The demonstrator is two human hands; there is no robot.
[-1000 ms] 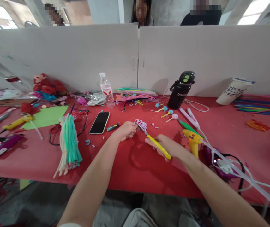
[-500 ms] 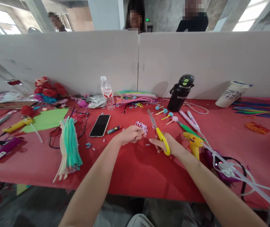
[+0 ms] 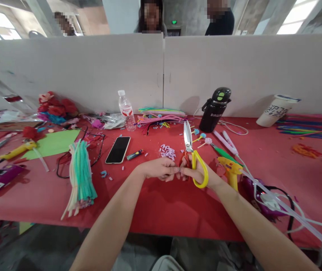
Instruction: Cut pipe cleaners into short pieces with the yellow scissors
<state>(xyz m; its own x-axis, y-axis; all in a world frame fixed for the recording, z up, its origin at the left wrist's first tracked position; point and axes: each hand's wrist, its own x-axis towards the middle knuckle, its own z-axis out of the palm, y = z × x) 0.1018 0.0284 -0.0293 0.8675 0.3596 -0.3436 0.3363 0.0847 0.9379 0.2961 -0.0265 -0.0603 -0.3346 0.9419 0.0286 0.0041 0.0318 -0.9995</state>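
Note:
My right hand (image 3: 194, 174) is closed on scissors (image 3: 188, 140) with yellow and red handles, their blades pointing away from me. My left hand (image 3: 161, 168) is closed in a pinch, and its fingertips meet the thumb and fingers of my right hand. Anything between those fingertips is too small to make out. Just beyond my left hand lies a pile of short lilac pieces (image 3: 168, 151). Small pompom-tipped stems (image 3: 200, 137) lie past the scissors, partly behind the blades.
To the left are a phone (image 3: 118, 150), a glue stick-sized tube (image 3: 135, 154) and a bundle of pipe cleaners (image 3: 83, 173). A yellow glue gun (image 3: 230, 171) with cords sits by my right forearm. A water bottle (image 3: 126, 111) and a black flask (image 3: 215, 111) stand near the white partition (image 3: 93, 71).
My hands have come together at the fingertips, the right one moving left. The scissors have turned more upright. My left hand has moved slightly nearer me, uncovering more of the lilac pile.

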